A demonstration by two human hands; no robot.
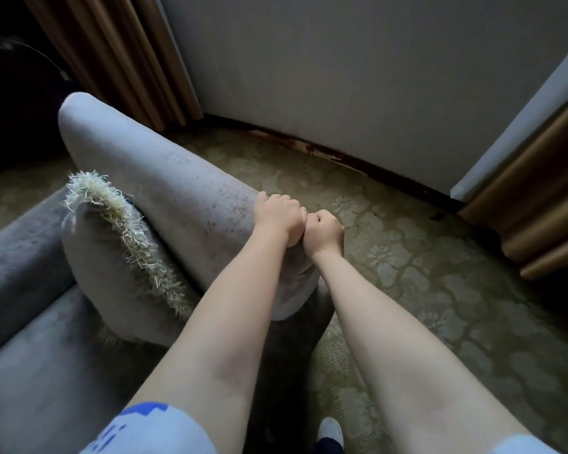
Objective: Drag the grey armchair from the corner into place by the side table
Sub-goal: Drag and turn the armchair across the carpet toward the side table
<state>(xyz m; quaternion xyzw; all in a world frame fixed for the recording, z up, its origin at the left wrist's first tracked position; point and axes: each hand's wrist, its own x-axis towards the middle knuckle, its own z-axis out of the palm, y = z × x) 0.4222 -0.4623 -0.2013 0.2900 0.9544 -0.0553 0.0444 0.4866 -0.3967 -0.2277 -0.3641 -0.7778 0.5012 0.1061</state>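
Clearly the drag is under way or about to start, though how far along it is cannot be judged, since no side table shows anywhere. Both hands grip the armchair (164,188) along the top edge of its backrest: the left hand (277,214) with fingers curled shut over the edge, the right hand (323,232) just beside it, touching it, fist closed on the same edge. The armchair stands on the patterned carpet (423,273), apart from the wall (341,77) behind it, with a curtain (112,54) beyond its far end. A fringed cushion (112,257) leans against the inside of the backrest. What remains, I judge, is the pull toward the side table and the final squaring up beside it.
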